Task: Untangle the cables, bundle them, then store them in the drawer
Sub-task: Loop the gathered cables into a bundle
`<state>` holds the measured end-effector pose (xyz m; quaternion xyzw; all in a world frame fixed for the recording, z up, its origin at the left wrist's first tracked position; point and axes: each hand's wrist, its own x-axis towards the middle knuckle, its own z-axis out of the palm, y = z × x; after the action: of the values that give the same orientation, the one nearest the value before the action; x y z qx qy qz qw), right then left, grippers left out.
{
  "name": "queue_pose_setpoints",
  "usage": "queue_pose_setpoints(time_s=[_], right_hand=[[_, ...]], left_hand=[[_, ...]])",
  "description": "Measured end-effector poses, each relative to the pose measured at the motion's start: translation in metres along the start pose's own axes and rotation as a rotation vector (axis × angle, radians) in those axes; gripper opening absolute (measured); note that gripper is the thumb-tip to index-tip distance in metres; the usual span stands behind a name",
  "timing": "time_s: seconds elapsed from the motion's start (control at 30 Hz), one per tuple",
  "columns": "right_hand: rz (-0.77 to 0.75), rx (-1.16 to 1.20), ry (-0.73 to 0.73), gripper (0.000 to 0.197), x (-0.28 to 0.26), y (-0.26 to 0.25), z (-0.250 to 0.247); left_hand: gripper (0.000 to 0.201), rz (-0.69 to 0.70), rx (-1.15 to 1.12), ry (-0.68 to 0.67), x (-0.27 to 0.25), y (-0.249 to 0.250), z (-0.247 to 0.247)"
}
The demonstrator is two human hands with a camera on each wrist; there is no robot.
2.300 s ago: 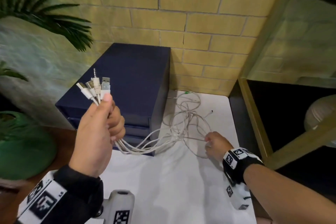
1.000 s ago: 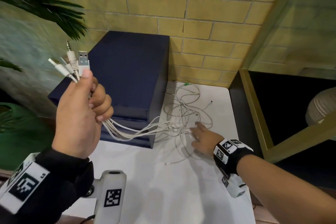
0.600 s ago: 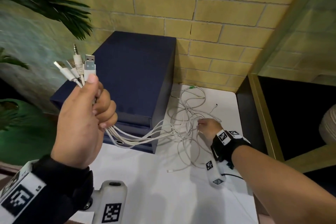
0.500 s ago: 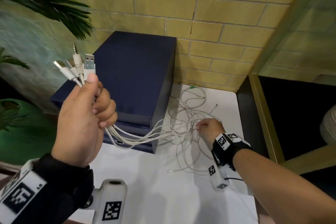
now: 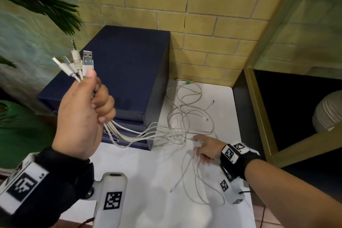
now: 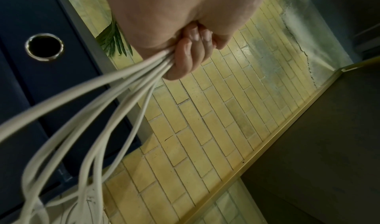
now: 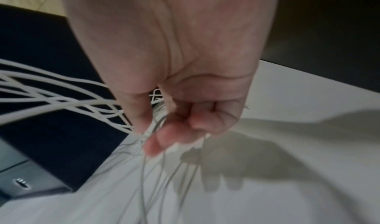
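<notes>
The white table [image 5: 151,181] stands against a yellow brick wall [image 5: 203,9], with the dark blue drawer unit [image 5: 129,72] set at its far left corner, touching the wall; the unit's drawer fronts face the near edge and show round metal-rimmed pull holes [image 6: 44,46]; a green palm plant [image 5: 40,3] hangs over the left, and a gold-framed shelf [image 5: 259,109] stands just beside the table's right edge.

The left hand [image 5: 83,114] is raised above the table's near left part, in front of the drawer unit, forearm upright and knuckles toward the unit; its fingers [image 6: 185,60] are curled tight and its thumb is pressed on top, clamped round one end of the cables [image 5: 185,126]; the plugs [image 5: 77,61] fan upward out of the fist, a USB plug, an audio jack and smaller ones; below the fist the white strands sag across the drawer fronts and run right into a loose tangle lying on the table between the unit and the right edge, reaching back to the far edge by the wall.

The right hand [image 5: 207,146] is low over the table near the right edge, arm stretched forward, back of the hand up; its fingers [image 7: 174,133] are bent downward and gathered about several thin strands, which drop from them in loops toward the near edge; the wrist view is blurred, so how firmly they hold cannot be told.
</notes>
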<state>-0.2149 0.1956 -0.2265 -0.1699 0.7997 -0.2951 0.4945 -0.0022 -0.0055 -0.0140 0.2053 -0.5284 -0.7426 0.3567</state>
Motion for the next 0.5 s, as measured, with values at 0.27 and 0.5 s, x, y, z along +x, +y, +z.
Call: queue_pose_setpoints(time_s=[0.27, 0.5], right_hand=[[-0.088, -0.346, 0.205, 0.064, 0.027, -0.029, -0.047], [-0.134, -0.541, 0.275, 0.050, 0.067, -0.032, -0.057]], left_hand=[[0.038, 0.002, 0.004, 0.048, 0.006, 0.005, -0.001], [0.037, 0.017, 0.065, 0.040, 0.003, -0.007, 0.009]])
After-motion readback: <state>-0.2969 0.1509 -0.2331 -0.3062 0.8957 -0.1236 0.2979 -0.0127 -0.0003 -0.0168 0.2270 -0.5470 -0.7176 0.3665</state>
